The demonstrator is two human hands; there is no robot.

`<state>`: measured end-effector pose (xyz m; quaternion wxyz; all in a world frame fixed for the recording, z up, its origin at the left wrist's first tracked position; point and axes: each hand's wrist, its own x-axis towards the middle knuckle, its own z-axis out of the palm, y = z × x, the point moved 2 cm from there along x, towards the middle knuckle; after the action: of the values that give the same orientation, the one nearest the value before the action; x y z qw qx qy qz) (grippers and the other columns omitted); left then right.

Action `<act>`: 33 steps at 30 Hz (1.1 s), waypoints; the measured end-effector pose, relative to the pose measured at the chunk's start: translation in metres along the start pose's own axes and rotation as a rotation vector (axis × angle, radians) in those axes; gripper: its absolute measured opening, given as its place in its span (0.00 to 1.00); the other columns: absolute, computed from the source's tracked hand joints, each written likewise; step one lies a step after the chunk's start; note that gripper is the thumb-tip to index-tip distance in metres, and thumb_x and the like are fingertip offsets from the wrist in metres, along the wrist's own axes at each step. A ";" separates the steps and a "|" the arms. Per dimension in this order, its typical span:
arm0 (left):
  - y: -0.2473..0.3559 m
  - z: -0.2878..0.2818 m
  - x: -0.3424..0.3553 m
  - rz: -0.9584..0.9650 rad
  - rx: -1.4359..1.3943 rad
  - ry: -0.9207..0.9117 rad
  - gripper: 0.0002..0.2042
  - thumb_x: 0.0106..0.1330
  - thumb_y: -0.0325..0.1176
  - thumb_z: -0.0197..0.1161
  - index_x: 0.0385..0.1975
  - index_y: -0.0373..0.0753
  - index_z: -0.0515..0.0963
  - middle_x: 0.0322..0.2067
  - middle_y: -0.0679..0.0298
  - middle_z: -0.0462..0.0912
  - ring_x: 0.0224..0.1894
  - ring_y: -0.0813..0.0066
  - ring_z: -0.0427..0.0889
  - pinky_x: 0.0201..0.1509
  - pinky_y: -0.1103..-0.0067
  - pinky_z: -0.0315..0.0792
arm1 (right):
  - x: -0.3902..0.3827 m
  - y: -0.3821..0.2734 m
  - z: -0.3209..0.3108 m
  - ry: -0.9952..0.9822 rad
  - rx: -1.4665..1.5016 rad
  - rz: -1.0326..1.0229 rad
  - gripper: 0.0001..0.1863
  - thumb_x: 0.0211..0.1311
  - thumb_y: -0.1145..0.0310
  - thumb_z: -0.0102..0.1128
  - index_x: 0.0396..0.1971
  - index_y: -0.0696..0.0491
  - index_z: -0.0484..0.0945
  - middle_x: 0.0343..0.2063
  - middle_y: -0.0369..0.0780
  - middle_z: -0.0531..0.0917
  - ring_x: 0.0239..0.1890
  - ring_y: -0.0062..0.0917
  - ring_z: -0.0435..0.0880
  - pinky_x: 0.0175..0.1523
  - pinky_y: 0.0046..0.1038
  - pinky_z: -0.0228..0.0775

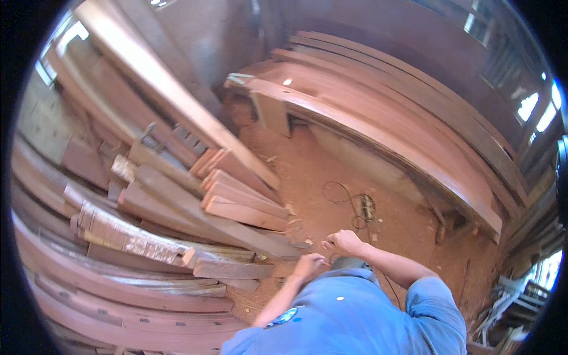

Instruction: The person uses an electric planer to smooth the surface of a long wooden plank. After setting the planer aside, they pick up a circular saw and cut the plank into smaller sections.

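Note:
My left hand (309,265) and my right hand (345,242) are held a little apart in front of my waist, at the lower middle of the view. Both have curled fingers; whatever is in them is too small or blurred to make out. A dark item (346,264) at my waist is partly hidden behind my blue shirt. Beyond my hands, a small power tool (368,208) lies on the dusty reddish floor, with a looped black cord (334,188) beside it.
Stacked boards (236,207) and long beams (154,65) fill the left side. A long wooden bench (378,136) with planks on it crosses the upper right, its near edge above the floor (414,254). Pale scrap pieces (500,310) are piled at the lower right.

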<state>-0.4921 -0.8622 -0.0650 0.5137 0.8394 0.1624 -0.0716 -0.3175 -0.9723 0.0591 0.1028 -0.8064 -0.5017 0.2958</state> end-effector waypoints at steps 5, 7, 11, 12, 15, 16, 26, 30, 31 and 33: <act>0.005 -0.026 0.051 -0.396 0.348 0.103 0.26 0.69 0.60 0.57 0.46 0.45 0.88 0.44 0.48 0.87 0.48 0.46 0.86 0.54 0.58 0.78 | -0.110 0.211 -0.038 -0.017 -0.227 -0.003 0.14 0.67 0.56 0.58 0.45 0.46 0.85 0.44 0.44 0.86 0.46 0.40 0.88 0.44 0.44 0.83; -0.018 -0.019 0.053 -0.625 0.338 0.236 0.24 0.68 0.57 0.59 0.45 0.43 0.88 0.42 0.49 0.89 0.48 0.49 0.87 0.54 0.61 0.79 | -0.177 0.332 -0.043 -0.014 -0.315 0.194 0.13 0.66 0.60 0.57 0.46 0.44 0.85 0.46 0.43 0.87 0.49 0.38 0.88 0.49 0.43 0.83; -0.047 -0.010 0.062 -0.589 0.166 0.434 0.23 0.66 0.53 0.64 0.46 0.40 0.88 0.45 0.50 0.89 0.50 0.53 0.87 0.58 0.65 0.78 | -0.290 0.491 -0.083 0.454 0.009 1.021 0.15 0.64 0.60 0.57 0.42 0.50 0.87 0.43 0.49 0.89 0.48 0.44 0.89 0.52 0.46 0.81; -0.036 -0.008 0.064 -0.624 0.231 0.357 0.23 0.66 0.53 0.64 0.46 0.39 0.88 0.46 0.50 0.89 0.51 0.53 0.87 0.58 0.66 0.77 | -0.315 0.504 -0.080 0.897 0.172 1.160 0.15 0.66 0.59 0.56 0.41 0.52 0.86 0.40 0.52 0.88 0.46 0.47 0.88 0.52 0.45 0.80; -0.046 0.006 0.097 -0.502 0.332 0.107 0.23 0.66 0.53 0.64 0.49 0.39 0.87 0.48 0.49 0.88 0.53 0.53 0.86 0.59 0.66 0.77 | -0.364 0.541 0.003 1.800 0.974 1.190 0.16 0.71 0.59 0.54 0.27 0.55 0.79 0.25 0.42 0.85 0.29 0.40 0.86 0.36 0.42 0.78; -0.055 0.000 0.114 -0.430 0.355 0.040 0.24 0.66 0.53 0.64 0.49 0.40 0.87 0.48 0.49 0.88 0.53 0.53 0.86 0.59 0.66 0.77 | -0.358 0.545 0.038 1.928 1.381 1.130 0.18 0.72 0.59 0.53 0.25 0.55 0.77 0.23 0.39 0.83 0.27 0.38 0.84 0.35 0.41 0.77; 0.093 0.059 0.354 -0.133 0.362 -0.072 0.25 0.69 0.50 0.64 0.53 0.33 0.83 0.50 0.45 0.86 0.55 0.52 0.85 0.59 0.65 0.77 | -0.266 0.289 0.278 0.829 1.870 1.215 0.29 0.63 0.56 0.67 0.60 0.57 0.80 0.57 0.49 0.84 0.56 0.36 0.84 0.61 0.40 0.73; 0.150 0.078 0.414 -0.051 0.395 -0.203 0.26 0.71 0.58 0.56 0.46 0.41 0.88 0.44 0.49 0.89 0.51 0.50 0.86 0.58 0.62 0.77 | -0.266 0.356 0.188 0.311 1.138 1.362 0.23 0.70 0.65 0.61 0.62 0.55 0.78 0.49 0.43 0.87 0.41 0.31 0.88 0.45 0.36 0.80; 0.174 0.098 0.432 -0.114 0.486 -0.336 0.29 0.72 0.62 0.52 0.44 0.42 0.89 0.43 0.50 0.89 0.51 0.50 0.86 0.58 0.61 0.76 | -0.286 0.388 0.205 0.470 1.168 1.341 0.20 0.72 0.68 0.57 0.62 0.55 0.78 0.45 0.42 0.88 0.34 0.30 0.89 0.36 0.34 0.81; 0.228 0.117 0.459 -0.137 0.621 -0.496 0.34 0.72 0.68 0.44 0.43 0.45 0.90 0.44 0.50 0.89 0.51 0.49 0.86 0.59 0.59 0.75 | -0.313 0.442 0.207 1.041 1.344 1.426 0.16 0.73 0.69 0.55 0.56 0.55 0.79 0.34 0.39 0.86 0.23 0.24 0.84 0.21 0.27 0.73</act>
<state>0.0224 -0.9695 -0.0595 0.2533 0.8992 0.0600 -0.3518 -0.2078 -1.4821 -0.1946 0.5237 -0.7160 0.4446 0.1242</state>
